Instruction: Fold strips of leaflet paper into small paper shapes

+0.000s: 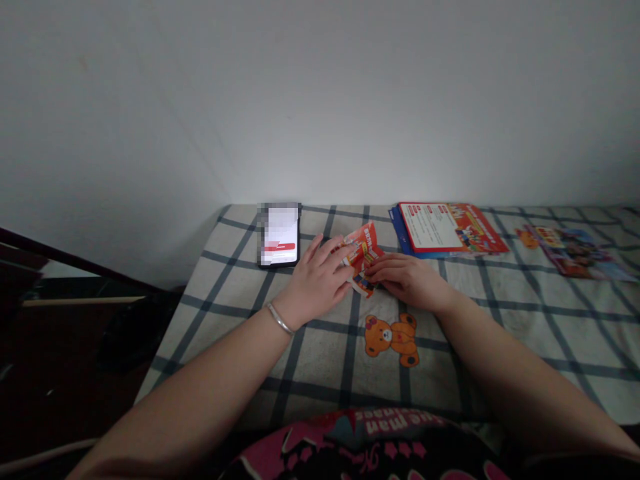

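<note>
A checked cloth (500, 313) with dark grid lines and an orange bear print (393, 339) covers the flat surface. Behind the cloth rises a plain pale wall (320, 87), brightest just above the cloth's far edge and dimmer toward the corners. Left of the cloth the floor (60, 373) lies in deep shadow, crossed by a dark slanting rail (75, 262).

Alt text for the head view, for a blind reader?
The left hand and right hand rest on a small red printed paper on a checked cloth. A lit phone lies left of it, red and blue leaflets right.
</note>
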Tool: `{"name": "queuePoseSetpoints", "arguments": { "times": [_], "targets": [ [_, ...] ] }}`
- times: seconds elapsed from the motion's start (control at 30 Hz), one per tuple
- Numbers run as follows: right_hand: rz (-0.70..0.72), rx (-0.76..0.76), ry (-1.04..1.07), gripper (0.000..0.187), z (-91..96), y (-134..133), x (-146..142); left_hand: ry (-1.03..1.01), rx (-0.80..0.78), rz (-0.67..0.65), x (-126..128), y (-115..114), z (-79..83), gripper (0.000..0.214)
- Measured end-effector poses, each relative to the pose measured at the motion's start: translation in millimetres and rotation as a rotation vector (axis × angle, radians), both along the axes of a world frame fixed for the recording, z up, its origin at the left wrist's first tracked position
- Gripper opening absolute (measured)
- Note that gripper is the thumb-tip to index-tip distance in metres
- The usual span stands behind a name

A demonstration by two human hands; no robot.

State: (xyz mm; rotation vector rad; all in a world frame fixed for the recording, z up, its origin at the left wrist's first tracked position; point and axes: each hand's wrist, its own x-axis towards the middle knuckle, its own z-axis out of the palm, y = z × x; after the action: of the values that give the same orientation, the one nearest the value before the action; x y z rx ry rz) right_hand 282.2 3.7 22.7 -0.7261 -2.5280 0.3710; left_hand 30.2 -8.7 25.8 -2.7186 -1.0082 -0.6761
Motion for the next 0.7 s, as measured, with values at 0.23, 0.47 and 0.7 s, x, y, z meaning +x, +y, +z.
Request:
{"name": "queuePoseSetpoints", "arguments": {
  "times": [0.23,0.47,0.7],
  "targets": [
    [0.008,-0.084,-0.009,0.018,6.0,-1.8,-1.6,-0.072,0.029,0.099,-0.9,-0.1,0.5,0.027],
    [0.019,-0.056,-0.029,0.012,5.3,-2.2,-3.8,-0.116,0.015,0.141,0.0,1.8,0.5,0.033],
    [0.015,-0.036,-0.034,0.011,1.0,-4.0,-5.6,-0.169,0.044,0.184,-1.1,1.0,3.4,0.025]
  ]
}}
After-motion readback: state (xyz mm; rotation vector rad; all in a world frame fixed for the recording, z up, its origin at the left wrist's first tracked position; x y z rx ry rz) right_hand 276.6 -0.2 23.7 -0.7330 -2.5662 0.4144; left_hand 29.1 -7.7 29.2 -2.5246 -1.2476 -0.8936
